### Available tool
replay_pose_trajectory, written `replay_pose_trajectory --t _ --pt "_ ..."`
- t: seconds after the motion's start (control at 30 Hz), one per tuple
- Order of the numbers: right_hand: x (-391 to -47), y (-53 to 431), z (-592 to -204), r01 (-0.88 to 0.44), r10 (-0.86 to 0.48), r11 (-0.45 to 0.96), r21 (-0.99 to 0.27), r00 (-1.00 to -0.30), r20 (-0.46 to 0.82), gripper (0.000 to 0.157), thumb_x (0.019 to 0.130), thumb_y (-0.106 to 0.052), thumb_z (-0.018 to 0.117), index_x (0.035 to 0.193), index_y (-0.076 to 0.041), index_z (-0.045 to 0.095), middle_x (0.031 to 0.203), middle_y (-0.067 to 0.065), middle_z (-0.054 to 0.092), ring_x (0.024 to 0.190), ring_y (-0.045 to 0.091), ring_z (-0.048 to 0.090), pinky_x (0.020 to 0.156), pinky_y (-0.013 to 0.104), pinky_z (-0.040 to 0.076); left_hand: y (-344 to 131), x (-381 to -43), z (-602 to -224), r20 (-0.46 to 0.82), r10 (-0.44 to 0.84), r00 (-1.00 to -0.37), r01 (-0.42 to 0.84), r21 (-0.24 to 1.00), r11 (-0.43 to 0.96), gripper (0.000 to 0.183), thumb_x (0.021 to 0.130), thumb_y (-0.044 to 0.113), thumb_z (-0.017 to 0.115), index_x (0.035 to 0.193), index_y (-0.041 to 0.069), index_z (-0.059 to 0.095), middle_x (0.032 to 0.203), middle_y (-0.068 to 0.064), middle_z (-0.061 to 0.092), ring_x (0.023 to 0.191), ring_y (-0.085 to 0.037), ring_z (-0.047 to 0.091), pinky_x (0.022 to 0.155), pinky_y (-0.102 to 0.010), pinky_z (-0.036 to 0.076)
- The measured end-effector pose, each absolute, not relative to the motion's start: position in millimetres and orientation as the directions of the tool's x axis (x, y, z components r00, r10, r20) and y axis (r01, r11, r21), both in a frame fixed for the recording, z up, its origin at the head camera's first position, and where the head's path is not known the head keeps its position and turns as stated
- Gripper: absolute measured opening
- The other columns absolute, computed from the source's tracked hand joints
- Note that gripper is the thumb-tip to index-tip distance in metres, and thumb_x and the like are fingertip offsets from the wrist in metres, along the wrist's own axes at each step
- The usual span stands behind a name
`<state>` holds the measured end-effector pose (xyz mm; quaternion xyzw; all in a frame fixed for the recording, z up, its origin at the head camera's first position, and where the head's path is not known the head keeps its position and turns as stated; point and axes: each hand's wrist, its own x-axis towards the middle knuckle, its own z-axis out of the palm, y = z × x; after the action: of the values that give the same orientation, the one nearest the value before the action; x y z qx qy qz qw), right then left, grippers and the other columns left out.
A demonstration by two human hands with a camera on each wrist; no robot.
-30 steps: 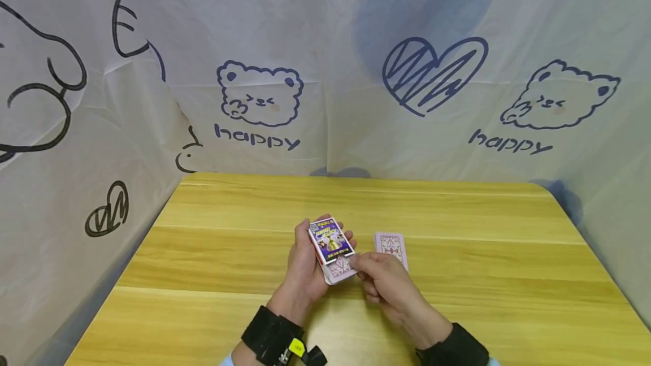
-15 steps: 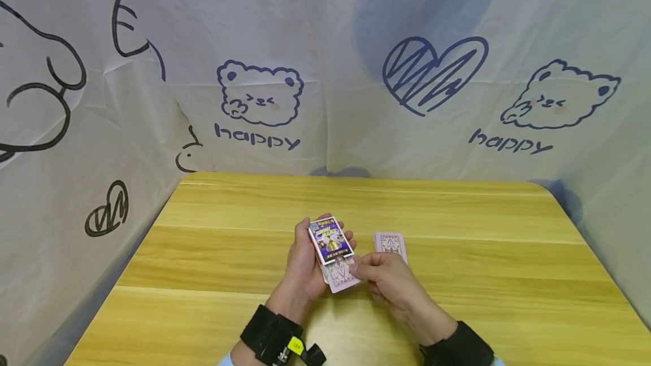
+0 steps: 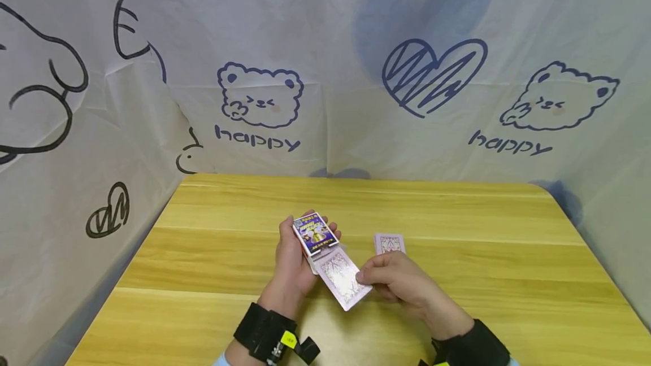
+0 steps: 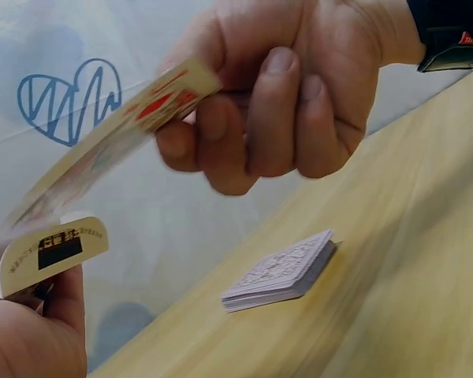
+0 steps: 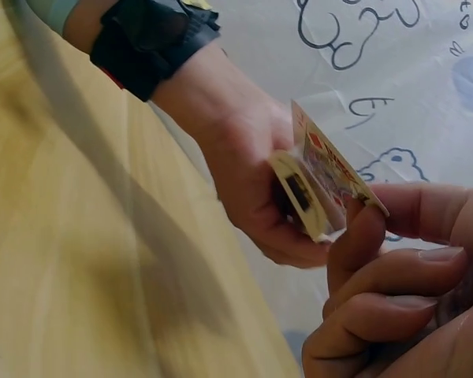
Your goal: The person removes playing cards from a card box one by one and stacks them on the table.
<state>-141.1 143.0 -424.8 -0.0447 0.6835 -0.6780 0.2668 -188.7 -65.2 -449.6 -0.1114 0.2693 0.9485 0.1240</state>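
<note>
My left hand [image 3: 295,267] holds a card box [image 3: 315,234] with a purple, yellow-lettered front, its near end open. A flap [image 4: 55,252] hangs at that end in the left wrist view. My right hand [image 3: 407,281] pinches a playing card [image 3: 342,277] at its right edge between thumb and fingers. The card's patterned pink back faces up, and most of its length sticks out of the box towards me. Underneath, red marks show on the card's face [image 5: 323,153] in the right wrist view. Beyond the right hand a stack of cards [image 4: 280,272] lies face down on the table.
The wood-grain table [image 3: 229,230] has rounded far corners. White cloth [image 3: 346,129] with drawn bears and hearts hangs behind it and along both sides. Both wrists wear black straps [image 3: 264,332].
The card has slid out of the box towards me, pulled by my right hand, which moved slightly right and nearer. My left hand with the box has shifted a little left.
</note>
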Motion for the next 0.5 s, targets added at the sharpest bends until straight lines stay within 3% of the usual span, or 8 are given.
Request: replay_pose_trajectory --t 0.17,0.3,0.5 --pt "-145.7 155.5 -416.8 0.288 -0.406 0.062 -0.955 -0.867 -0.288 0.016 0.086 -0.015 0.070 0.084 0.001 0.068 0.066 -0.003 0.066 0.039 0.005 0.028 0.041 0.020 0.023 -69.4 -191.2 -447.4 -0.311 0.111 -0.944 -0.257 0.480 -0.839 0.054 0.102 0.052 0.024 0.135 0.013 0.041 0.135 -0.019 0.043 0.110 -0.032 0.058 0.099 -0.049 0.048" --pt "-152.3 166.5 -412.7 0.271 -0.301 0.072 -0.960 -0.911 -0.280 0.025 0.089 -0.021 0.068 0.092 0.004 0.068 0.079 0.003 0.071 0.041 0.008 0.027 0.043 0.022 0.023 -71.8 -192.1 -445.2 -0.326 0.100 -0.940 -0.252 0.467 -0.848 0.054 0.101 0.053 0.026 0.134 0.014 0.042 0.140 -0.020 0.039 0.109 -0.031 0.058 0.099 -0.048 0.048" --pt "-162.0 178.6 -416.1 0.194 -0.037 0.295 -0.936 -0.976 -0.215 0.030 0.091 -0.028 0.067 0.095 0.001 0.069 0.073 0.004 0.061 0.050 0.012 0.037 0.044 0.023 0.032 -75.8 -192.9 -442.1 -0.329 0.075 -0.941 -0.225 0.446 -0.866 0.056 0.101 0.054 0.026 0.137 0.013 0.038 0.141 -0.020 0.036 0.113 -0.031 0.056 0.100 -0.047 0.048"
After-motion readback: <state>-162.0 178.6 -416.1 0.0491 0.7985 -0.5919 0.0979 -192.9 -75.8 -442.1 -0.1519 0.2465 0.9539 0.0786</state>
